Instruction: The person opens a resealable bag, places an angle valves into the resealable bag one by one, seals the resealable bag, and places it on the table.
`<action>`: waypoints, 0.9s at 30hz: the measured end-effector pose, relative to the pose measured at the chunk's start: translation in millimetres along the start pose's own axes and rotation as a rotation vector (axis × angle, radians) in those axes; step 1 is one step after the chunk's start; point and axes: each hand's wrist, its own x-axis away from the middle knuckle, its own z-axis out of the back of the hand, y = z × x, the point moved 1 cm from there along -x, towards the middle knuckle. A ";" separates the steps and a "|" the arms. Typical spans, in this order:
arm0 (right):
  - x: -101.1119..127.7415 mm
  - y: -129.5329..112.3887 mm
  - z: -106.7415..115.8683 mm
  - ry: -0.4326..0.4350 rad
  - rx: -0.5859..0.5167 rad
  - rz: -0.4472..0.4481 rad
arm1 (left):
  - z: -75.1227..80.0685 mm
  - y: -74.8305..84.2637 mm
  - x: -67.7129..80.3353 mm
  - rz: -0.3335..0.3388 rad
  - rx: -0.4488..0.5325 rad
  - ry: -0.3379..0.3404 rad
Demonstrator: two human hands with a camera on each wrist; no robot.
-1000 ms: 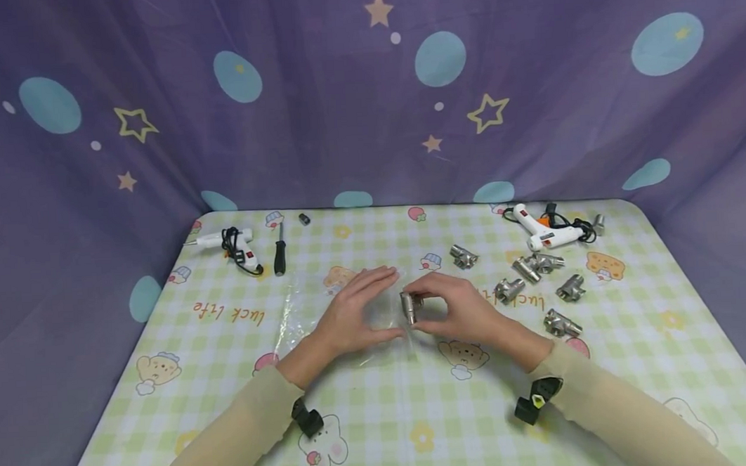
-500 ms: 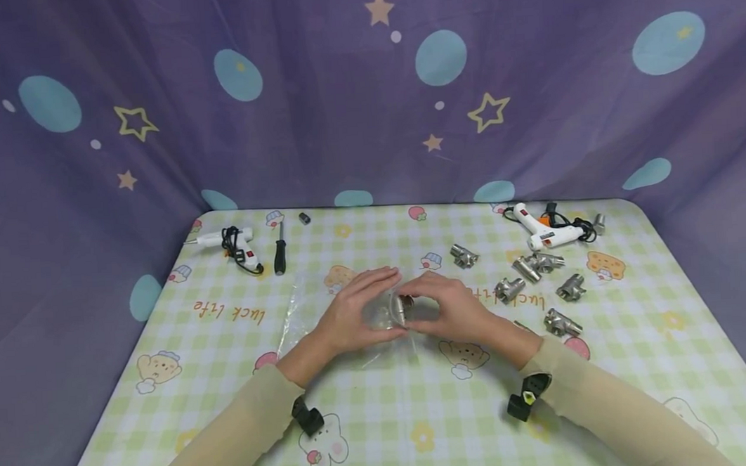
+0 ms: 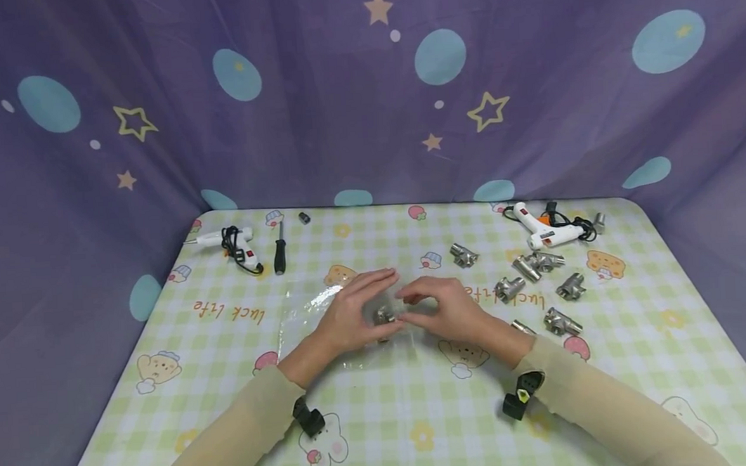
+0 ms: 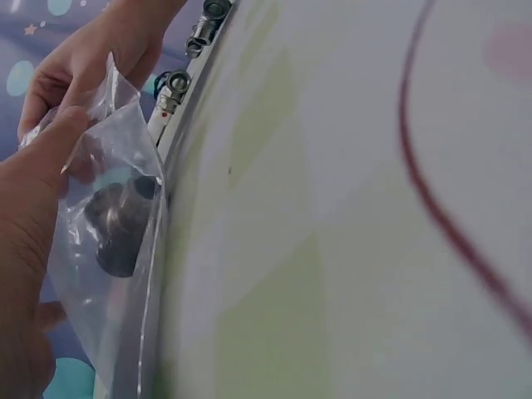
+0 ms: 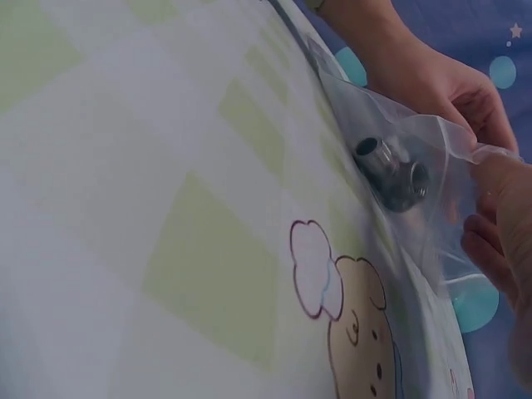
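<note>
A clear plastic bag [image 3: 307,310] lies mid-table beneath my left hand [image 3: 352,318]. That hand keeps its fingers and thumb straight and spread apart at the bag's mouth. Inside the bag sits a shiny metal T-shaped pipe fitting [image 5: 391,173], dark through the film in the left wrist view. My right hand [image 3: 456,309] is bent toward the bag's mouth, with a gap between thumb and index finger and nothing held there. In the right wrist view its thumb [image 5: 499,176] is right at the bag's rim.
Several metal fittings [image 3: 509,290] lie to the right, one partly behind my right forearm. At the back right is a white glue gun [image 3: 557,236] with black cord. Back left are another glue gun [image 3: 237,248], a black-handled screwdriver [image 3: 280,255] and a small dark object [image 3: 305,219].
My right hand has moved slightly left and let go of the pipe fitting, which now lies in the bag. The left hand has stayed in place.
</note>
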 end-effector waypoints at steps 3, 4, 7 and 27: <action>1.6 0.9 1.4 0.003 -0.047 -0.016 | -0.8 0.1 0.0 0.033 -0.011 -0.029; 2.2 1.3 1.4 0.001 -0.054 -0.017 | -1.1 0.5 0.2 0.055 -0.014 -0.050; 3.5 2.4 1.4 -0.009 -0.065 -0.008 | -2.8 1.9 0.4 0.127 -0.034 -0.144; 4.1 12.5 22.9 0.021 0.018 -0.010 | -7.9 2.1 -1.2 0.119 -0.216 -0.201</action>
